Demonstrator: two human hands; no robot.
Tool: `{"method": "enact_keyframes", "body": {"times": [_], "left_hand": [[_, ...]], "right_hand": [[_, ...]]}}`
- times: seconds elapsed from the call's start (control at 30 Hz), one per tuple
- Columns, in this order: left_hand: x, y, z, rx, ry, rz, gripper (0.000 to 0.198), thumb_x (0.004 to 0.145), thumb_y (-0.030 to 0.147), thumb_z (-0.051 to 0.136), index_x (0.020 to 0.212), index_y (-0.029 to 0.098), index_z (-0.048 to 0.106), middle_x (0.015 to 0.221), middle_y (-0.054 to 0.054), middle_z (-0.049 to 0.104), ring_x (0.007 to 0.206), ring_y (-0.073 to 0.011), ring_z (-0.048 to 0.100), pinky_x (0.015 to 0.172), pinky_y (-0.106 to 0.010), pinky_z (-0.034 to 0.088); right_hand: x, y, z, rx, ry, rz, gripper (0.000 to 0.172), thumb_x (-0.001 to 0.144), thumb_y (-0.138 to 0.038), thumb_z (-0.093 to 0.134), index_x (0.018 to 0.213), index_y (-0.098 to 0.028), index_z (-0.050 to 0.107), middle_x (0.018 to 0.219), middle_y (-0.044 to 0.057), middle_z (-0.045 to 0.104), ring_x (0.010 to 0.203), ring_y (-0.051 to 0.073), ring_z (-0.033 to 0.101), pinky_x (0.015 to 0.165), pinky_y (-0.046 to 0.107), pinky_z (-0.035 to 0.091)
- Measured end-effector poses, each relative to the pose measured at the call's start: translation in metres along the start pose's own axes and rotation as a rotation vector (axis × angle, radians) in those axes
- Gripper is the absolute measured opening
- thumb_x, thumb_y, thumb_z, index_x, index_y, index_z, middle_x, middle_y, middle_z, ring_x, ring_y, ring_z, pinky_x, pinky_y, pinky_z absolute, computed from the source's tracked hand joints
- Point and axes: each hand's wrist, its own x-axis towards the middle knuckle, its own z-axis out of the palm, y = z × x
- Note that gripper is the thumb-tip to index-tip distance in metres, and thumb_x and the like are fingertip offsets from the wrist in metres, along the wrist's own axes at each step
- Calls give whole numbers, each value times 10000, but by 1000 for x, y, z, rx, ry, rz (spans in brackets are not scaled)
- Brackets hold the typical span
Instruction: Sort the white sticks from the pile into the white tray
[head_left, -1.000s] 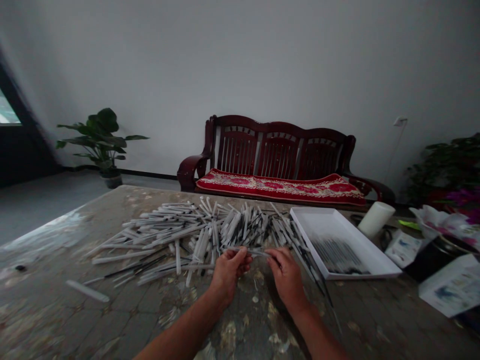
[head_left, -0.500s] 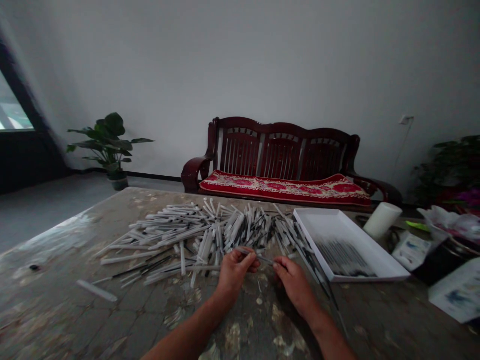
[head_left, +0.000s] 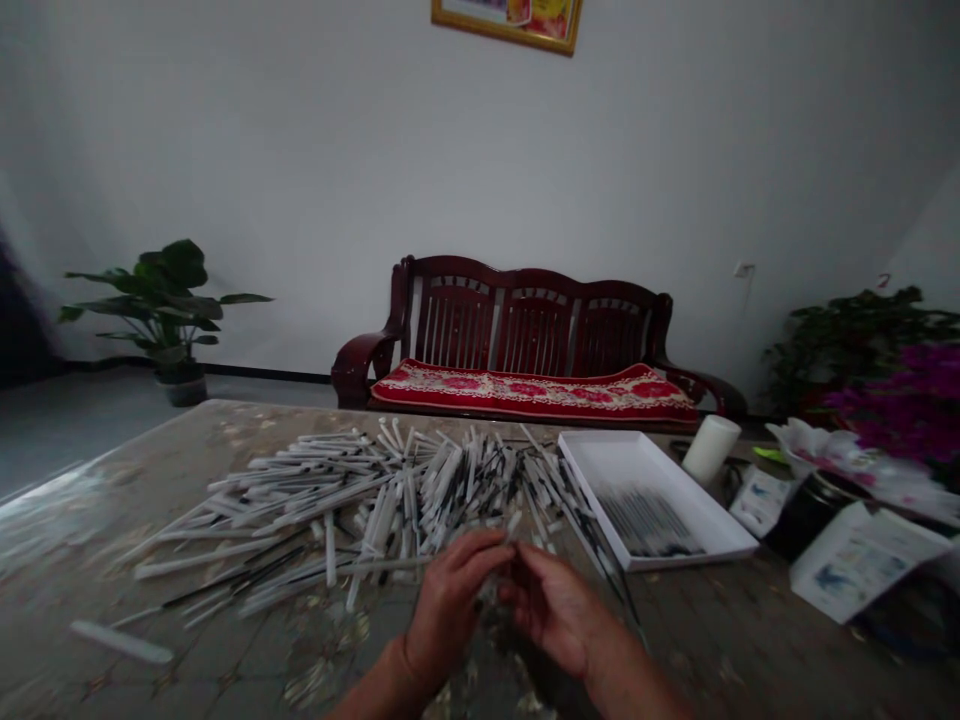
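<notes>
My left hand [head_left: 454, 590] and my right hand [head_left: 555, 605] meet above the near middle of the table, thumbs and fingertips pinched together. Between them is a thin stick in a pale translucent sleeve [head_left: 514, 523], one whitish end showing above the fingers. Most of it is hidden by the fingers and blurred, so I cannot tell which hand holds which part. Just beyond lies a wide heap of thin sticks [head_left: 315, 487], many in whitish sleeves, some with dark shafts. To the right, a white shallow box [head_left: 600, 452] holds a row of dark thin sticks [head_left: 649, 520].
The patterned table [head_left: 247, 660] bears a lone pale sleeve [head_left: 121, 641] at left. Right of the box stand a white roll [head_left: 711, 450], a dark container [head_left: 814, 515] and a printed carton [head_left: 859, 570]. Behind are a wooden bench [head_left: 532, 325] and a potted plant [head_left: 169, 300].
My hands have come together from slightly apart, and the stick that stretched between them is now mostly covered by fingers. The view has turned up and to the right.
</notes>
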Motion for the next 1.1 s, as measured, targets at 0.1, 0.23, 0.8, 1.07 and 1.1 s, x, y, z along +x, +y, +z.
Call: {"method": "enact_keyframes", "body": {"times": [0.1, 0.23, 0.8, 1.07, 1.1], "left_hand": [[-2, 8, 1, 146, -93, 166, 413, 850, 80, 504, 1169, 271, 684, 1143, -91, 713, 1051, -203, 661, 910, -316, 527], [-4, 12, 6, 232, -164, 273, 488, 865, 59, 463, 1267, 293, 611, 1194, -78, 693, 1094, -185, 649, 923, -287, 525], [-10, -25, 15, 239, -316, -47, 312, 862, 125, 489, 984, 301, 716, 1063, -9, 735, 918, -148, 717, 816, -199, 551], [-12, -29, 16, 235, -329, -39, 295, 863, 136, 505, 985, 306, 713, 1058, -2, 737, 936, -147, 716, 805, -181, 542], [-12, -30, 16, 232, -326, -40, 292, 860, 136, 508, 978, 307, 714, 1053, 0, 738, 931, -147, 717, 803, -179, 542]], "right_hand": [[-6, 3, -4, 19, 20, -47, 194, 790, -288, 746, 900, -155, 659, 658, -5, 697, 478, 104, 629, 386, 149, 394], [-10, 8, -19, -22, 61, -185, 326, 644, -333, 851, 838, -166, 649, 622, -31, 667, 516, 100, 623, 399, 144, 361], [-2, -238, -205, -1498, 941, -393, 119, 726, -226, 636, 652, -145, 681, 613, 76, 641, 711, 215, 638, 619, 275, 411], [27, -228, -235, -1772, 1000, -354, 139, 761, -215, 611, 707, -162, 727, 811, 125, 715, 829, 226, 667, 687, 268, 425], [29, -228, -237, -1785, 1021, -362, 139, 761, -223, 613, 718, -164, 731, 802, 119, 716, 815, 221, 669, 674, 261, 423]]}}
